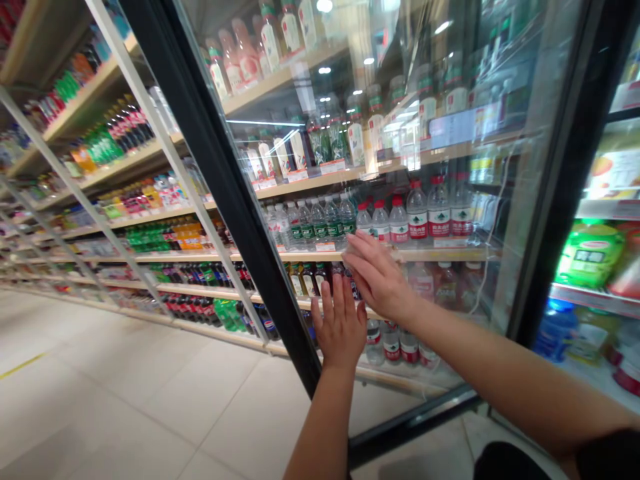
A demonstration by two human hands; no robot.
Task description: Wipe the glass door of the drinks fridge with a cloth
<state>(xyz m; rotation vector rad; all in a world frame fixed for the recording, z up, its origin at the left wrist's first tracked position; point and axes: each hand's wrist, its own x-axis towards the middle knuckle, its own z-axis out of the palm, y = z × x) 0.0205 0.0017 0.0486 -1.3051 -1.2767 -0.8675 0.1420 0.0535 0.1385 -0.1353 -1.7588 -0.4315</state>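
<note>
The glass door [310,200] of a drinks cooler stands swung out in front of me in its black frame [215,160]. My left hand [340,327] lies on the lower part of the glass, fingers stretched upward and spread, with nothing seen in it. Just above and to its right, my right hand [380,277] rests against the glass, its fingers extended close together and slightly bent. The right palm is hidden, and a pale patch by its fingertips is too unclear to name. Through the glass, red-capped water bottles [440,210] show behind the hands.
Shelves of bottled drinks [125,120] run along the left. At the right, the cooler's interior holds a green package [590,257] and blue containers [555,330]. Pale floor tiles [150,387] spread below, and the door's bottom frame [415,423] crosses above them.
</note>
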